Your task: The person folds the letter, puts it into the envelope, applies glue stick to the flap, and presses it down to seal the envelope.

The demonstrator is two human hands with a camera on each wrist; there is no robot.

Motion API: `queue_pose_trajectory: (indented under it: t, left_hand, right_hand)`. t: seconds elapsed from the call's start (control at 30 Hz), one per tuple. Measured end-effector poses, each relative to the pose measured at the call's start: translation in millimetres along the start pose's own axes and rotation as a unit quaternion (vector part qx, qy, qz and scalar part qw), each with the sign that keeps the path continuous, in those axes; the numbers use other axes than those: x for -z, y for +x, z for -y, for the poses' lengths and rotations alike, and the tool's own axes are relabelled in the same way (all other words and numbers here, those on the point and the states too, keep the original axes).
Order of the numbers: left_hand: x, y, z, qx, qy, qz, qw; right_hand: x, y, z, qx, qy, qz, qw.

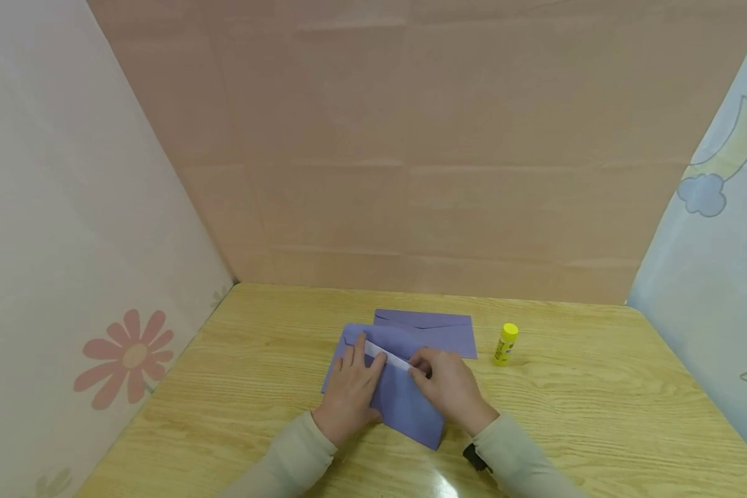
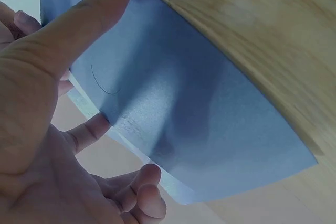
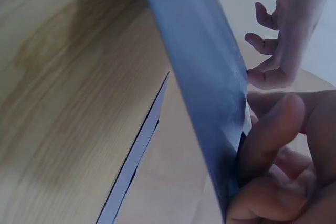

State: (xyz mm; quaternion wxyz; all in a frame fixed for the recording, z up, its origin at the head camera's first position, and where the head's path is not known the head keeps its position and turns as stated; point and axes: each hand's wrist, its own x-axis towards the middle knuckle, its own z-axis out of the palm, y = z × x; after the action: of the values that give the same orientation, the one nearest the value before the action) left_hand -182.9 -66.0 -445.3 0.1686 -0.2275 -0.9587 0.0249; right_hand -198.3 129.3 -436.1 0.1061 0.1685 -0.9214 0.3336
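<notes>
A purple envelope (image 1: 404,404) is held tilted above the table, its flap (image 1: 389,337) up. Along its opening shows a strip of white paper (image 1: 395,360) tucked inside. My left hand (image 1: 351,391) grips the envelope's left part, the thumb on the lower edge and fingers at the opening in the left wrist view. At the right end of the opening, my right hand (image 1: 451,387) pinches the envelope's edge beside the paper; whether the paper is also pinched cannot be told. Behind lies a second purple envelope (image 1: 448,339), flat on the table.
A yellow glue stick (image 1: 505,344) stands upright on the wooden table (image 1: 585,387), right of the second envelope. A brown paper-like backdrop (image 1: 411,207) rises behind the table, with printed panels on both sides. A dark band (image 1: 475,458) shows at the right wrist.
</notes>
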Motion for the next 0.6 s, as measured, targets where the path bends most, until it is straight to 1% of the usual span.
queue_pose_trajectory:
  t: [0.1,0.17,0.23,0.27,0.33,0.4,0.43,0.47,0.5,0.57,0.6]
  left_hand:
    - [-2.3,0.3,1.5,0.002,-0.025,0.007,0.9997]
    - [-5.1,0.0,3.8,0.008,-0.065,0.005,0.9979]
    - [-7.6,-0.4,7.3,0.017,-0.118,-0.01,0.9928]
    - [-9.0,-0.6,9.4,0.022,-0.141,-0.026,0.9894]
    - [-10.0,-0.3,14.6,0.034,-0.185,-0.067,0.9798]
    - [-8.2,0.2,20.4,0.049,-0.21,-0.103,0.9711]
    - [-6.8,0.2,23.5,0.059,-0.216,-0.114,0.9679]
    - [-5.1,0.4,26.4,0.07,-0.222,-0.119,0.9653]
    - [-3.1,0.8,29.7,0.078,-0.239,-0.117,0.9609]
    - [-0.5,0.8,35.5,0.093,-0.289,-0.093,0.9483]
    - [0.2,0.7,37.7,0.099,-0.316,-0.079,0.9401]
  right_hand:
    - [1,0,-1,-0.013,0.007,0.003,1.0]
    - [2,0,-3,-0.027,0.01,-0.006,1.0]
    - [3,1,-6,-0.043,0.015,-0.019,0.999]
    - [4,2,-8,-0.049,0.017,-0.029,0.998]
    - [6,3,-11,-0.062,0.031,-0.048,0.996]
    - [8,4,-15,-0.074,0.056,-0.065,0.994]
    - [10,5,-16,-0.08,0.067,-0.073,0.992]
    - [11,6,-17,-0.086,0.08,-0.079,0.99]
    - [12,6,-18,-0.093,0.093,-0.083,0.988]
    - [15,7,-19,-0.108,0.126,-0.085,0.983]
    - [16,7,-18,-0.118,0.143,-0.085,0.979]
